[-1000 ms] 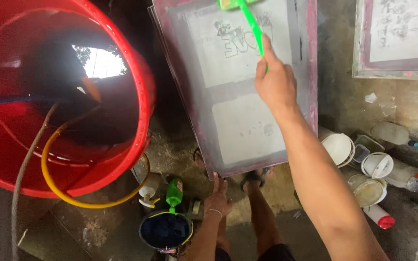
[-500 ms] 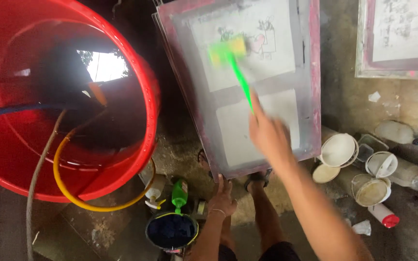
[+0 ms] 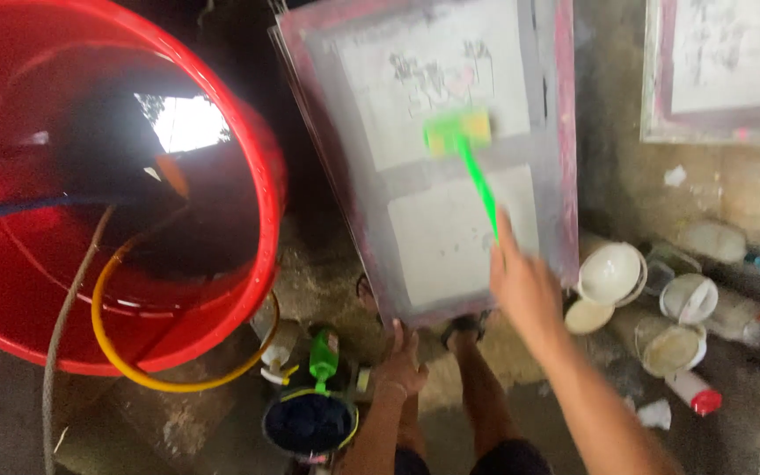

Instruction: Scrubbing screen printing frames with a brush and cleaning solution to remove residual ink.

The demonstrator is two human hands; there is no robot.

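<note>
Since the earlier frames, the right hand (image 3: 525, 286) has drawn the green brush (image 3: 461, 141) down to mid-screen. Right hand grips the brush handle; left hand (image 3: 402, 365) clasps the bottom edge of the tilted screen frame (image 3: 565, 176). Keep strokes even, frame steady. Red tub (image 3: 257, 176), yellow hose (image 3: 125, 365) and paint pots (image 3: 613, 273) crowd the floor

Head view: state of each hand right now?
Left hand: gripping the bottom edge of the pink-framed rectangular printing screen.
Right hand: closed on the green-handled scrub brush.
</note>
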